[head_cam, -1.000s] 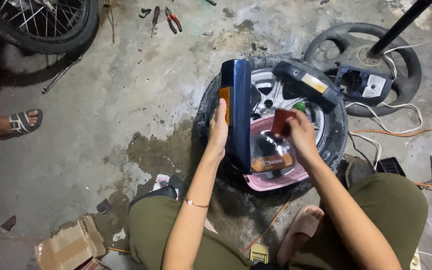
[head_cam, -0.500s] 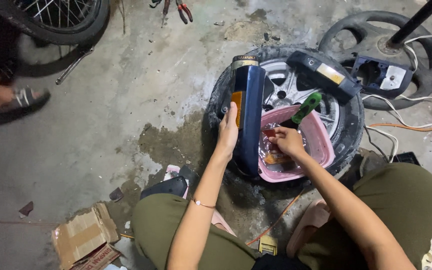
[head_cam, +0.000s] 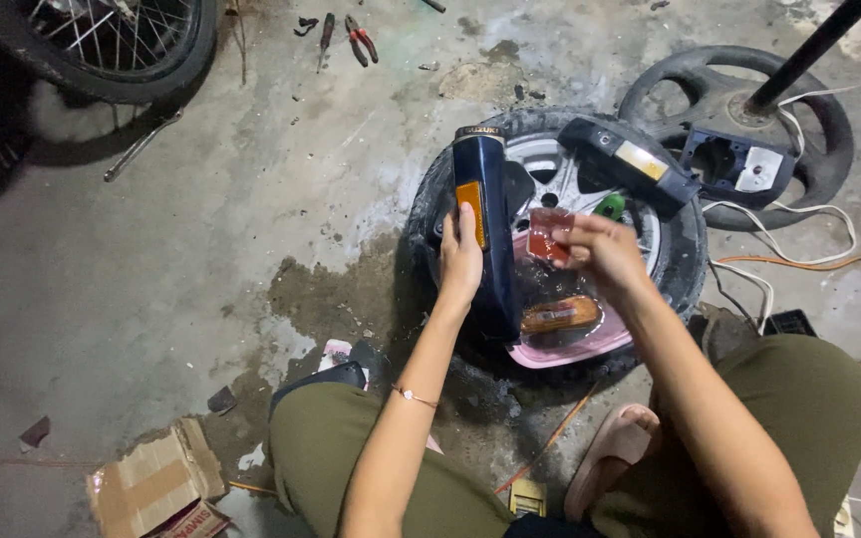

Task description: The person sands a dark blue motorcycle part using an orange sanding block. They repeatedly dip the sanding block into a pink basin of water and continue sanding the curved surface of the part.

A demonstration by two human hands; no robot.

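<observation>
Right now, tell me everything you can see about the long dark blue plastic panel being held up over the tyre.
The long dark blue plastic panel is glossy, narrow and slightly curved, with an orange rectangular reflector set in its near face and a capped top end. It stands nearly upright, its lower end in the pink plastic basin that sits on the black car tyre. The left hand grips its side beside the reflector; the right hand holds a small red lens next to it.

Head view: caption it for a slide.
Left hand steadies a blue panel on a tyre; right hand holds a red lens above a pink basin.
</observation>
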